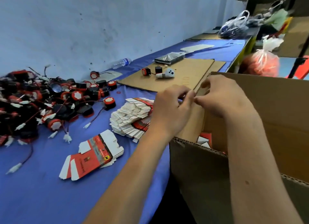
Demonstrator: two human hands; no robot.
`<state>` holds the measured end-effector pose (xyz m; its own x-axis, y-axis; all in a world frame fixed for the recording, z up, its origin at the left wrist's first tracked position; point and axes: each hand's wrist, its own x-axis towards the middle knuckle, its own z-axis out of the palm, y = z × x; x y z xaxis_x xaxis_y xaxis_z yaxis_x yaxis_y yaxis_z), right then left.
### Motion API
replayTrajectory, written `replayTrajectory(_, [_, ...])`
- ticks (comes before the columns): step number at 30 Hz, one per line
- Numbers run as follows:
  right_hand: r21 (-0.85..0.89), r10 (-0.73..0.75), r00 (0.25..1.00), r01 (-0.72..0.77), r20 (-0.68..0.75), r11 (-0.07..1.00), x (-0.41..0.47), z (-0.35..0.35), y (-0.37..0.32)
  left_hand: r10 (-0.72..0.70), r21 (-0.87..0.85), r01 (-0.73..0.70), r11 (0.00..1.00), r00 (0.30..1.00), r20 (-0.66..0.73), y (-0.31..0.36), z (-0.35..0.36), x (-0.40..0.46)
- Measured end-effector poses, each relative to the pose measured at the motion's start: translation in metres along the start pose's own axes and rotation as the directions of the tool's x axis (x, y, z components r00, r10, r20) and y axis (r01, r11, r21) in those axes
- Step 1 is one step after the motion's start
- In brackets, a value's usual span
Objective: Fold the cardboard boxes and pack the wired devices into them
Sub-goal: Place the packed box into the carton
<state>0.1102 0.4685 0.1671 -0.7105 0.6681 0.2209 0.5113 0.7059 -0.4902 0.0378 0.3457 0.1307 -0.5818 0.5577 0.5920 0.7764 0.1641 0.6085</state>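
Both hands, left hand (173, 106) and right hand (224, 96), are meeting fingertip to fingertip above the shipping carton (250, 140) at the tabletop's right edge, pinching something (too small to identify).

Devices (41, 103) left of carton (250, 140)

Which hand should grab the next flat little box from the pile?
Probably the left hand. The fanned stack of flat boxes lies on the blue table just to its left, while the right hand hovers over the big carton, farther away.
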Motion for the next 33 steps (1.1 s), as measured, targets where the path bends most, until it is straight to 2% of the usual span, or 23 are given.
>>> replayTrajectory(2, [0.039, -0.119, 0.991, 0.122, -0.064, 0.992, -0.003, 0.017, -0.029, -0.116, -0.006, 0.117, 0.993, 0.975, -0.188, -0.034, -0.019, -0.019])
replayTrajectory(3, [0.066, -0.205, 0.978, 0.208, -0.046, 0.976, -0.005, 0.031, -0.048, -0.213, 0.011, 0.223, 0.975, 0.944, -0.253, -0.054, -0.033, -0.032])
replayTrajectory(5, [0.077, -0.389, 0.915, 0.382, 0.109, 0.921, -0.013, 0.064, -0.089, -0.426, 0.103, 0.467, 0.878, 0.862, -0.273, -0.095, -0.063, -0.059])
replayTrajectory(7, [0.029, -0.532, 0.751, 0.567, 0.391, 0.823, -0.023, 0.103, -0.126, -0.626, 0.338, 0.624, 0.704, 0.771, -0.117, -0.131, -0.096, -0.091])
replayTrajectory(8, [0.009, -0.559, 0.634, 0.657, 0.535, 0.754, -0.028, 0.124, -0.143, -0.702, 0.481, 0.618, 0.622, 0.712, -0.008, -0.142, -0.114, -0.108])
replayTrajectory(10, [-0.008, -0.547, 0.447, 0.78, 0.708, 0.626, -0.035, 0.166, -0.168, -0.755, 0.612, 0.545, 0.573, 0.641, 0.136, -0.157, -0.141, -0.131])
replayTrajectory(13, [0.039, -0.566, 0.323, 0.844, 0.758, 0.534, -0.038, 0.214, -0.187, -0.727, 0.553, 0.56, 0.617, 0.674, 0.13, -0.166, -0.169, -0.144])
replayTrajectory(16, [0.05, -0.505, 0.255, 0.856, 0.824, 0.514, -0.033, 0.238, -0.195, -0.71, 0.582, 0.498, 0.643, 0.673, 0.207, -0.173, -0.19, -0.145])
replayTrajectory(20, [0.065, -0.476, 0.209, 0.865, 0.854, 0.497, -0.023, 0.246, -0.199, -0.703, 0.558, 0.493, 0.668, 0.665, 0.254, -0.183, -0.208, -0.151])
replayTrajectory(22, [0.102, -0.54, 0.221, 0.858, 0.812, 0.504, -0.021, 0.245, -0.2, -0.659, 0.502, 0.491, 0.712, 0.715, 0.236, -0.186, -0.217, -0.152])
replayTrajectory(24, [0.104, -0.615, 0.27, 0.858, 0.741, 0.502, -0.02, 0.242, -0.205, -0.604, 0.458, 0.475, 0.751, 0.775, 0.187, -0.183, -0.23, -0.152])
replayTrajectory(26, [0.148, -0.674, 0.33, 0.823, 0.661, 0.548, -0.021, 0.238, -0.211, -0.537, 0.356, 0.473, 0.806, 0.838, 0.102, -0.179, -0.246, -0.153])
replayTrajectory(28, [0.366, -0.695, 0.379, 0.643, 0.61, 0.672, -0.025, 0.232, -0.218, -0.482, 0.104, 0.493, 0.864, 0.869, -0.115, -0.174, -0.26, -0.161])
replayTrajectory(29, [0.531, -0.701, 0.381, 0.464, 0.603, 0.709, -0.031, 0.229, -0.221, -0.471, -0.055, 0.473, 0.879, 0.846, -0.25, -0.175, -0.266, -0.168])
replayTrajectory(30, [0.659, -0.711, 0.36, 0.275, 0.604, 0.7, -0.042, 0.228, -0.228, -0.483, -0.194, 0.442, 0.876, 0.797, -0.364, -0.175, -0.272, -0.177])
replayTrajectory(32, [0.736, -0.702, 0.299, -0.004, 0.646, 0.677, -0.067, 0.233, -0.242, -0.53, -0.384, 0.376, 0.844, 0.698, -0.482, -0.178, -0.278, -0.195])
replayTrajectory(33, [0.729, -0.694, 0.236, -0.117, 0.68, 0.674, -0.082, 0.242, -0.253, -0.545, -0.433, 0.348, 0.832, 0.658, -0.519, -0.18, -0.281, -0.206])
